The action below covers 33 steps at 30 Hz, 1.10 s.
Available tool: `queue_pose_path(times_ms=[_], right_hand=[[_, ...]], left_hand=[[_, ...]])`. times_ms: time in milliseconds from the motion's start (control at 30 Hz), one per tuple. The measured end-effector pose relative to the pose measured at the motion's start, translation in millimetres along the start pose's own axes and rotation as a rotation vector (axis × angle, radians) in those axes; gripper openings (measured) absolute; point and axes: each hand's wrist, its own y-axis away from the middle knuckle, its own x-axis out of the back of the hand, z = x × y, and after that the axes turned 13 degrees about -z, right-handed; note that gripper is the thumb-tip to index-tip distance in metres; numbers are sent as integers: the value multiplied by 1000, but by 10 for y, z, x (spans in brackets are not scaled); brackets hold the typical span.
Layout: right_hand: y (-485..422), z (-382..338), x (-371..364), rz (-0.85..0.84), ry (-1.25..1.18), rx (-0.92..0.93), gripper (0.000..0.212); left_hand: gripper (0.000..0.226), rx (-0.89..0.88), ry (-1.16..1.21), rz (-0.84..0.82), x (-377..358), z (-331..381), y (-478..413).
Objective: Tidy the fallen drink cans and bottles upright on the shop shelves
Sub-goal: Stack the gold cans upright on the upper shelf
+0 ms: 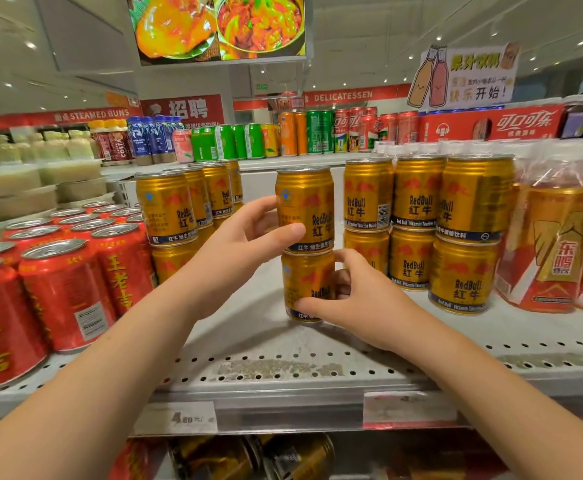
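The person's left hand (248,233) is curled round the upper gold can (305,209), thumb across its front near the bottom band, fingers wrapped behind its left side. Just below, the right hand (362,303) grips the lower gold can (305,282) from the right, thumb low on the label, fingers tucked round the back.

The two cans make one stack. The upper sits squarely on the lower, and both long axes are vertical. So each hand already has the can nearest to it, the left high and the right low. The stack stands alone on the perforated shelf (283,362), in the gap between the gold stacks on the left (167,209) and the gold stacks on the right (418,223), closer to the right-hand ones.

I'd judge that any shift sideways needs both hands moving together, or the top can slides off.

Red cans (65,292) fill the far left. On the shelf below, dim gold cans (283,455) seem to lie on their sides.
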Motion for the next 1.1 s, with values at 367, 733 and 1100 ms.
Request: queue_pose_path(times_ms=[367, 733, 1100], right_hand=[[82, 38, -94, 134, 53, 12, 59], [91, 0, -88, 162, 41, -23, 61], [107, -64, -65, 146, 18, 8, 46]], left_hand=[[47, 468, -923, 281, 394, -551, -524], [53, 607, -1241, 284, 394, -737, -914], [71, 595, -1377, 177, 354, -654, -609]])
